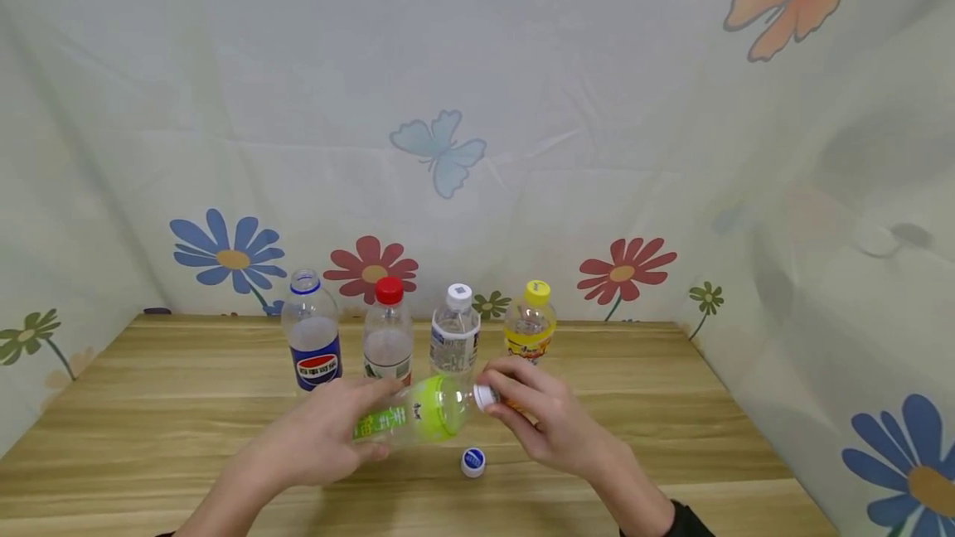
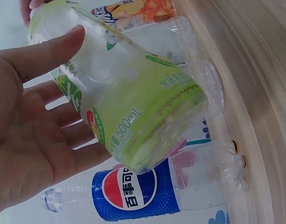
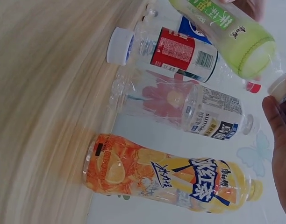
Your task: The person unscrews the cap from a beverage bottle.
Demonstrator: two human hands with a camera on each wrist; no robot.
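Observation:
A clear plastic bottle with a green label (image 1: 436,409) is held tilted on its side above the wooden table. My left hand (image 1: 324,431) grips its body, with the thumb on one side and the fingers behind in the left wrist view. At the neck, my right hand (image 1: 548,417) pinches the bottle's white cap (image 1: 486,396) between thumb and fingers. Below the bottle, a loose white cap with a blue top (image 1: 473,462) lies on the table. An uncapped bottle with a blue label (image 1: 317,350) stands upright just beyond my left hand.
Behind the hands, a red-capped bottle (image 1: 388,330), a white-capped bottle (image 1: 456,330) and a yellow-capped bottle (image 1: 530,326) stand upright in a row with the blue-labelled one. A flower-and-butterfly curtain (image 1: 522,214) rises at the back edge of the wooden table (image 1: 649,404).

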